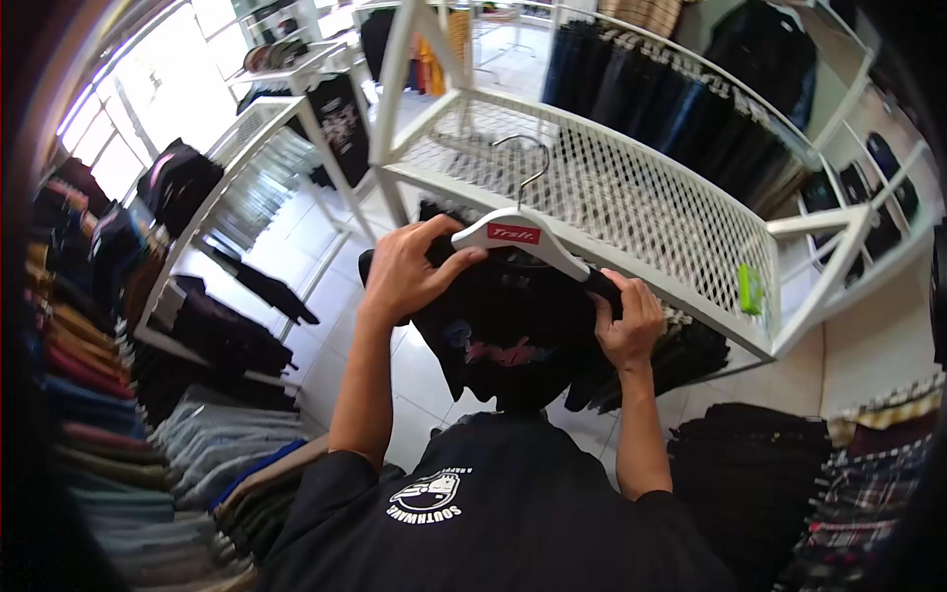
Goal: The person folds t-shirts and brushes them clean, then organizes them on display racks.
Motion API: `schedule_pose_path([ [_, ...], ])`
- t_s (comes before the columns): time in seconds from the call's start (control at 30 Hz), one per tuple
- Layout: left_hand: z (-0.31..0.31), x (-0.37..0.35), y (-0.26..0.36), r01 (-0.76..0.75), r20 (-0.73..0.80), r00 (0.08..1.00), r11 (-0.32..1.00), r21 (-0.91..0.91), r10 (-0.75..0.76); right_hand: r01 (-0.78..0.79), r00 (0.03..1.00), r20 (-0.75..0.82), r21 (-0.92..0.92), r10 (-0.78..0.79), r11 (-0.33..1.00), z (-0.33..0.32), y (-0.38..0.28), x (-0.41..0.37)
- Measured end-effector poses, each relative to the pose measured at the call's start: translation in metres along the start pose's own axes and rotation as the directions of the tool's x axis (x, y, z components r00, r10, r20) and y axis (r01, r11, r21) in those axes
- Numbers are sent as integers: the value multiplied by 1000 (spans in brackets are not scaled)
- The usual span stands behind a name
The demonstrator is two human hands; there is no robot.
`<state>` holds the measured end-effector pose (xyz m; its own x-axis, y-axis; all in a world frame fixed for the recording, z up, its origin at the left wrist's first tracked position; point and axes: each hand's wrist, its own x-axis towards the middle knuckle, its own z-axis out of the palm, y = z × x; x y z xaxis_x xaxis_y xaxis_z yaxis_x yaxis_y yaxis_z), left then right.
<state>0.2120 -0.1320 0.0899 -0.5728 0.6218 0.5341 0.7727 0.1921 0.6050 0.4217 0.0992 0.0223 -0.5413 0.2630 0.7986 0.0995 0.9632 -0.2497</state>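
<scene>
A white hanger [567, 259] with a red label and a metal hook is held up in front of the white mesh rack. From it hangs a black shirt [493, 321] with a coloured print. My left hand [409, 266] is closed at the hanger's left part, thumb and fingers pinching near the label. My right hand [628, 321] is closed on the black cloth at the hanger's right end. The hanger's left arm tip is hidden behind my left hand and the cloth.
A white mesh shelf [631, 178] with a green item [751, 289] stands just ahead. Dark trousers [651, 89] hang behind it. Folded black clothes [750, 483] lie at lower right, and coloured clothes [94, 365] line the left side.
</scene>
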Motion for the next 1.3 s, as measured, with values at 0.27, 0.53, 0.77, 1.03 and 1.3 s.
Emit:
schedule_pose_path([
  [0.27,43,18,-4,-212,-171,948,931,296,270,-149,988,18,-144,153,978,-85,42,-2],
  [0.53,27,133,25,-230,-237,907,879,418,349,-126,992,-11,-239,127,963,-122,60,106],
  [0.77,33,361,32,-305,-61,927,839,451,370,-187,971,88,-301,223,935,-114,152,286],
  [1.03,224,418,-138,-100,378,925,943,318,-29,-418,749,385,-358,539,835,84,347,232],
  [1.3,290,429,-185,-53,432,900,970,239,-58,-456,689,442,-351,574,818,134,392,224],
])
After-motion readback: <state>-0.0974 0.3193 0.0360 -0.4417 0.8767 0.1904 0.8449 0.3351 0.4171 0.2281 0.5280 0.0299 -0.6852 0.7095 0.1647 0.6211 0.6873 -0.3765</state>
